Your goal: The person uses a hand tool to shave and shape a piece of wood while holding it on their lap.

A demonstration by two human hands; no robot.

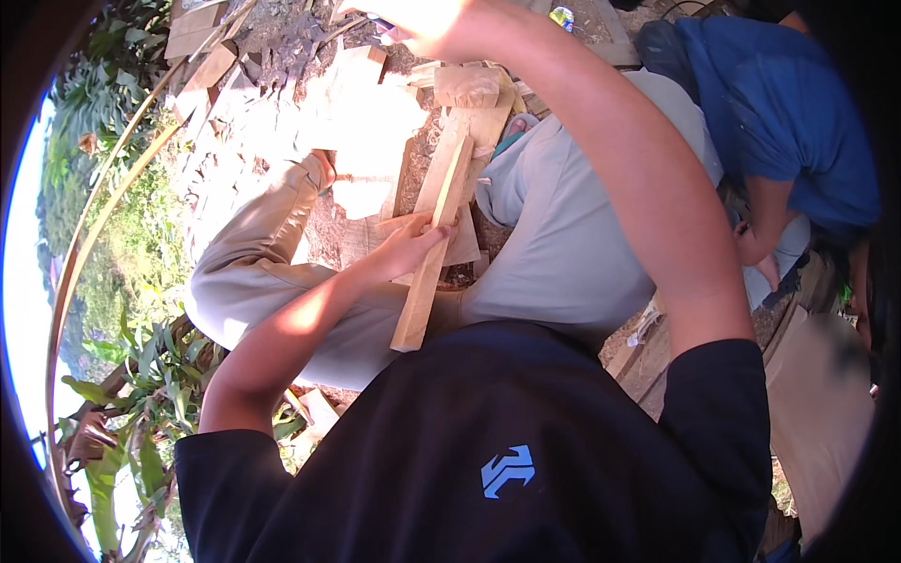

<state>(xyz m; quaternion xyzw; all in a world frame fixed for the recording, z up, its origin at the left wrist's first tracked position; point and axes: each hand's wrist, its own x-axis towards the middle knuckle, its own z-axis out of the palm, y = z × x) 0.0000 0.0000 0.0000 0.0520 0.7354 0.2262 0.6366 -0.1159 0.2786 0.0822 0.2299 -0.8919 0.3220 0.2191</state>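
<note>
My left hand [405, 250] is wrapped round a squared wooden stick [424, 291] between my legs. The stick slants, its near end close to my shirt and its far end lying over a plank [481, 122]. My right hand [436, 30] reaches far forward to the upper edge of the view, with the arm crossing above my right leg. Strong glare and the picture's edge hide most of its fingers. A small dark spot shows by its fingertips, too small to name. A short wooden block [466, 86] sits at the plank's far end.
A person in a blue shirt [779, 103] sits close on my right, hands low. Wood offcuts [208, 70] and chips litter the ground ahead. Long bent strips [122, 188] arch along the left beside green plants [141, 366]. Boards [648, 361] lie at the right.
</note>
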